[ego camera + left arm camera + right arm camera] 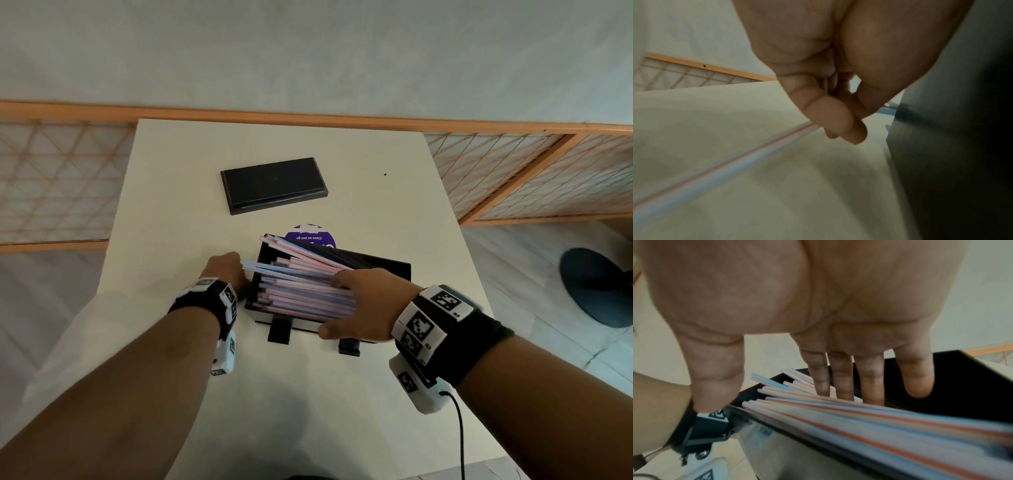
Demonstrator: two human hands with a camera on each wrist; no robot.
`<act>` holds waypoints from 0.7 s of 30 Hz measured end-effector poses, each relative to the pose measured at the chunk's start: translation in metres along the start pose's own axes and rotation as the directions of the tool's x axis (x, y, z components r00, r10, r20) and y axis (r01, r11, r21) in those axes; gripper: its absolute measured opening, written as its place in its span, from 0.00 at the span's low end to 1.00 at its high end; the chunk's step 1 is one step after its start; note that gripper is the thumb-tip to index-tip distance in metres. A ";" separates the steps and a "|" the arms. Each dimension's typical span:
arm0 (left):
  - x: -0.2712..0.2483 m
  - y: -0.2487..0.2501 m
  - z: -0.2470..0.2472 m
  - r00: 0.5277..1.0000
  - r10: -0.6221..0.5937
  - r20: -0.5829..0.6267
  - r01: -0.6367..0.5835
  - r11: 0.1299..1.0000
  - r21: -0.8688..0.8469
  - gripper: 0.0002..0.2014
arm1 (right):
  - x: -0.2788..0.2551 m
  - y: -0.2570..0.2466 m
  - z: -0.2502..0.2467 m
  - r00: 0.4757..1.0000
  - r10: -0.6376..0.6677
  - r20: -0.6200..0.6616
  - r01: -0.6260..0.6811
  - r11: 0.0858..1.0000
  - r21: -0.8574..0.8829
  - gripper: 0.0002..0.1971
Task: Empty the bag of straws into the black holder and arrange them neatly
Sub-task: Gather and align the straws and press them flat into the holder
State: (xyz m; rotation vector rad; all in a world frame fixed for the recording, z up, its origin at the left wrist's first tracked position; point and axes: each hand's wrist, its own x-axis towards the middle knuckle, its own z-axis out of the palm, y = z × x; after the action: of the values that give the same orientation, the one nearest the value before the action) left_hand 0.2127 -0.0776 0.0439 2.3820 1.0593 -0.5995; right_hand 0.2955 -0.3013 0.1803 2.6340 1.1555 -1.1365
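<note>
The black holder [376, 263] stands mid-table, full of pink, blue and white striped straws [301, 291] that lie askew, some poking over its left end. My right hand [366, 301] rests flat on the pile's right part. In the right wrist view its straight fingers [846, 391] press on the straws [859, 418] inside the holder [972, 386]. My left hand [226, 267] sits at the holder's left end. Its fingers [838, 126] are curled round the end of a single straw [725, 168] that slants across the table beside the holder's wall [941, 162].
A flat black lid [274, 185] lies further back on the white table [308, 411]. A purple round sticker [310, 236] shows behind the holder. A pale translucent sheet [85, 342] hangs over the table's left edge. Lattice screens [51, 181] flank the table.
</note>
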 end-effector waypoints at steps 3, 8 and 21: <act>-0.006 -0.003 -0.012 0.988 -0.092 -0.123 0.071 0.984 -0.163 0.10 | 0.000 0.002 0.000 1.000 -0.015 -0.019 0.016 1.000 0.013 0.35; -0.029 -0.004 -0.052 0.939 -0.102 -0.330 -0.045 0.911 -0.409 0.05 | 0.001 0.006 0.001 0.999 -0.038 -0.031 0.039 0.999 0.027 0.35; -0.125 0.101 -0.076 0.756 0.560 -0.339 -0.527 0.828 0.191 0.10 | -0.004 0.016 0.018 0.997 -0.054 -0.056 0.057 0.997 0.059 0.38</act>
State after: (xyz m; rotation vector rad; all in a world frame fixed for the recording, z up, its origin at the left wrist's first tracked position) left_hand 0.2294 -0.1653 0.1977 2.7720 0.4117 0.0423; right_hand 0.2931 -0.3207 0.1657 2.7099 1.2307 -1.1331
